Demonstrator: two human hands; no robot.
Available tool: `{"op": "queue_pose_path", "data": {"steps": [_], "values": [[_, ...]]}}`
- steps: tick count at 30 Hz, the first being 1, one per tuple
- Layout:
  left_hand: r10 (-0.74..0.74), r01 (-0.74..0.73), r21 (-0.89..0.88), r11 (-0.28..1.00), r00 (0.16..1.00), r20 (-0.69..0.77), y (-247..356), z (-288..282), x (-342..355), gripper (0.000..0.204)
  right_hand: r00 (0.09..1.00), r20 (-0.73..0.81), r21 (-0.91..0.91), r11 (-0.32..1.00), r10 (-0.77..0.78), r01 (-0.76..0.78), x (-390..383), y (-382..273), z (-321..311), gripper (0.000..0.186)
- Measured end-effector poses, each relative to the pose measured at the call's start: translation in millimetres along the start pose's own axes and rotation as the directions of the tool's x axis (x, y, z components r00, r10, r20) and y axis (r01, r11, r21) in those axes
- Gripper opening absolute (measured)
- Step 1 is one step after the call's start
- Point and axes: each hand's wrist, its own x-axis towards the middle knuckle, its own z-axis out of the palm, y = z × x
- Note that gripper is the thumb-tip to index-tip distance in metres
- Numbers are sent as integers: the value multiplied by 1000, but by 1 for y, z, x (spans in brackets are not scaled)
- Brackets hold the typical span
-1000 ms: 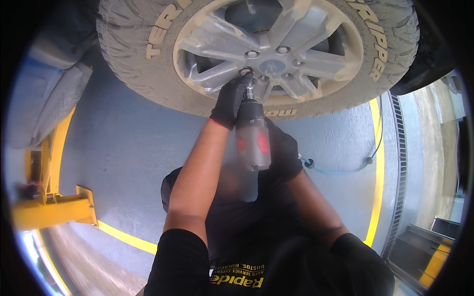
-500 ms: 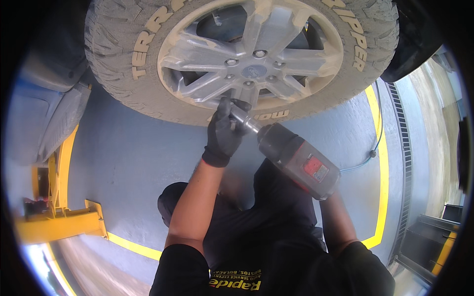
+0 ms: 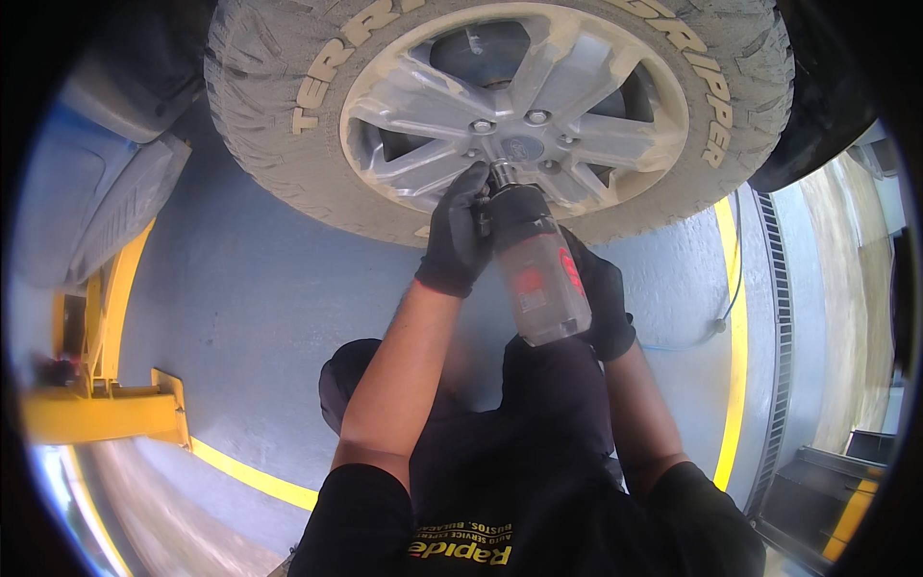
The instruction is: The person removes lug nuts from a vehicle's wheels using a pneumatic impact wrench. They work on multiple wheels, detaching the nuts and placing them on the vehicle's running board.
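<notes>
A grey impact wrench [image 3: 540, 284] with red markings points up at the wheel [image 3: 615, 144]. Its socket [image 3: 502, 173] meets the lower hub area, just below the round centre cap [image 3: 522, 147]; the socket's mouth is hard to make out. My right hand [image 3: 604, 303], in a black glove, is wrapped round the wrench on its right side, the grip mostly hidden. My left hand [image 3: 458, 236], also gloved, curls against the wrench's nose with fingertips beside the socket. Two lug nuts [image 3: 538, 117] show above the cap. Around the rim runs a dusty tyre [image 3: 274, 144] with raised lettering.
A yellow lift arm [image 3: 106, 415] stands at the left near a grey body panel [image 3: 144, 202]. On the right, a thin blue air hose [image 3: 673, 346] crosses the floor, past a yellow line [image 3: 735, 385] and a drain grate [image 3: 781, 288].
The wrench has swung upright and moved up from below the rim to the hub. My left hand has risen with the socket, and my right hand has come into view beside the wrench.
</notes>
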Motion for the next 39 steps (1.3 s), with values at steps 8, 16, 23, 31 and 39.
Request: {"op": "queue_pose_path", "data": {"steps": [8,16,23,31,39], "values": [[-395,457,-391,799,889,231,39,-3,28,28,997,-72,-231,973,-1,-16,15,-8,14,60],[-630,647,-705,291,684,367,39,-7,49,26,994,-67,-207,974,81,-93,26,-31,30,57],[-622,613,-690,386,725,295,43,-4,51,28,996,24,34,995,91,-92,20,-24,47,52],[-637,495,-792,357,749,181,48,7,55,26,998,6,60,996,58,-58,15,-13,54,52],[-568,541,-756,369,775,278,38,1,54,23,996,17,69,993,92,-92,15,-13,58,58]]}}
